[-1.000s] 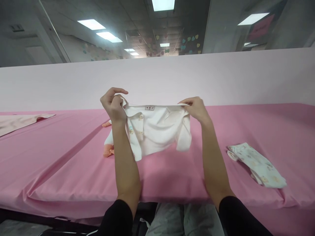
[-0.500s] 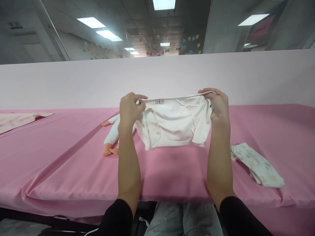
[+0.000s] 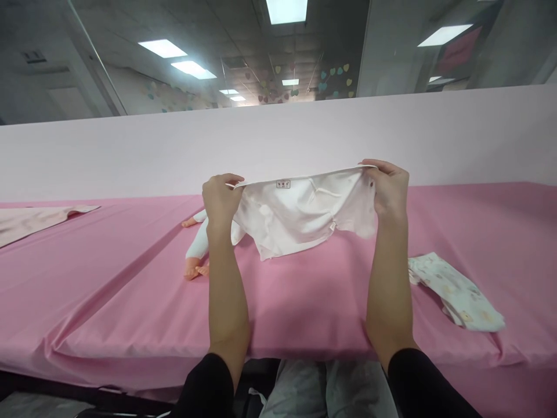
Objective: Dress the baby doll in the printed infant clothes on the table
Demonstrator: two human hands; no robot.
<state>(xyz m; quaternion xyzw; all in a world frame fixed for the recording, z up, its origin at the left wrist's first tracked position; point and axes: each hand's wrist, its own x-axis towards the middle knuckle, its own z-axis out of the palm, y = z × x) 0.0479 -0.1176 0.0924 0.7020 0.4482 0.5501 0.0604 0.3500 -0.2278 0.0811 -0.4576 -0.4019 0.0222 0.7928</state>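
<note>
1. Above the pink cover (image 3: pixel 304 313), I see the white garment (image 3: pixel 300 215) stretched between both hands, its top edge taut and slanting slightly up toward the right, its hem hanging loose.
2. The left hand (image 3: pixel 221 197) pinches one upper corner and the right hand (image 3: pixel 390 188) grips the other, set wide apart.
3. Between the forearms, I get an open run of cover from the hem to its front edge.
4. Just beside the left wrist, the doll (image 3: pixel 198 244) shows its limbs (the rest is hidden behind arm and garment).
5. A folded patterned cloth (image 3: pixel 456 293) lies near the right forearm; a pale cloth (image 3: pixel 35 222) sits well apart at far left.
6. Near the garment's top edge I spot a framed label (image 3: pixel 282 184), its dark marks too small to read.
</note>
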